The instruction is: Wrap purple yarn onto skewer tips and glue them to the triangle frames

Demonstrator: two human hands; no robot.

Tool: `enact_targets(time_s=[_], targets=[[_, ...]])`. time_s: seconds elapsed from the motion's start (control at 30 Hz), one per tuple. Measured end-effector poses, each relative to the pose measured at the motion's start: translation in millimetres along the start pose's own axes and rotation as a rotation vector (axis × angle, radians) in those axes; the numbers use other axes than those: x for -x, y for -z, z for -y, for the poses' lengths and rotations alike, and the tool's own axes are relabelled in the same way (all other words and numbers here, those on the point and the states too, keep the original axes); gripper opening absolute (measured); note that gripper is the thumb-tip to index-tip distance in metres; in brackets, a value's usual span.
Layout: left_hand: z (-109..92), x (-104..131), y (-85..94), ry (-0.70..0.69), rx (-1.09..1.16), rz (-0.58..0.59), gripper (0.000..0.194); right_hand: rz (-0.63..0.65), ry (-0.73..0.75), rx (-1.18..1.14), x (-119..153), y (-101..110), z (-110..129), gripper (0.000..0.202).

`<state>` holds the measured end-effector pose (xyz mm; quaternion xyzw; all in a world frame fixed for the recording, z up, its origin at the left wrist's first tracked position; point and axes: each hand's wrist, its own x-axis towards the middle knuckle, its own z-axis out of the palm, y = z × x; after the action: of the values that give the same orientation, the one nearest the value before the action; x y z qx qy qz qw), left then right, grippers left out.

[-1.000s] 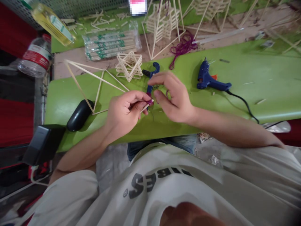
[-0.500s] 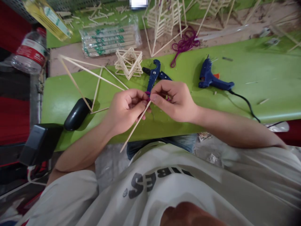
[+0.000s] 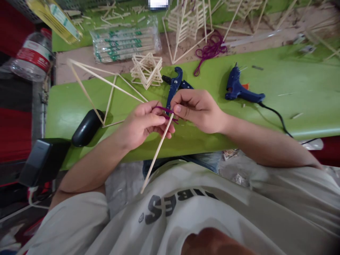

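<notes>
A thin wooden stick (image 3: 156, 154) slants down toward the shirt, its upper end pinched between the thumb and finger of my right hand (image 3: 200, 112). Purple string (image 3: 162, 108) runs around that upper end and over the fingers of my left hand (image 3: 138, 124). The left fingers are curled about the string, with some fingertips behind the stick; their exact grip is partly hidden. Just beyond the hands lies a blue-handled cutter (image 3: 174, 86). A triangular stick frame (image 3: 113, 85) stands to the left, near my left hand.
A blue glue gun (image 3: 243, 92) with a black cord lies right. Behind are a star-shaped stick model (image 3: 146, 72), bagged sticks (image 3: 124, 42), a purple string bundle (image 3: 211, 49) and a larger stick structure (image 3: 187, 21). A black rounded case (image 3: 87, 128) and bottles (image 3: 33, 56) are left.
The stick has shifted down toward my shirt and now shows more of its length. My left thumb has moved off it, and the purple string between the hands is more exposed.
</notes>
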<state>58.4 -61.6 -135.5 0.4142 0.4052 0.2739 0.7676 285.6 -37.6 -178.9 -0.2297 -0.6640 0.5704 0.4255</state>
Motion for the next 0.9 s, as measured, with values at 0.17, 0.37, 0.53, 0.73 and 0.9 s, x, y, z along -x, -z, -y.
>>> enact_targets(time_s=[0.17, 0.37, 0.53, 0.73, 0.9], targets=[[-0.7, 3.4, -3.7, -0.054, -0.024, 0.031, 0.044, -0.029, -0.044, 0.058, -2.3, 7.9, 8.5, 0.037], [2.8, 1.3, -1.1, -0.104, -0.045, 0.045, 0.062, 0.022, -0.072, 0.033, -4.6, 12.0, 11.4, 0.041], [1.8, 1.5, -2.3, -0.107, 0.009, 0.088, 0.064, -0.027, -0.019, 0.018, -7.0, 15.5, 4.8, 0.046], [0.9, 1.9, 0.1, -0.067, -0.05, 0.111, 0.059, -0.031, -0.009, 0.014, -7.6, 21.3, 6.3, 0.04], [7.0, 4.3, 5.6, -0.382, -0.515, -0.141, 0.049, 0.106, -0.057, -0.064, -6.9, 26.9, 12.3, 0.036]])
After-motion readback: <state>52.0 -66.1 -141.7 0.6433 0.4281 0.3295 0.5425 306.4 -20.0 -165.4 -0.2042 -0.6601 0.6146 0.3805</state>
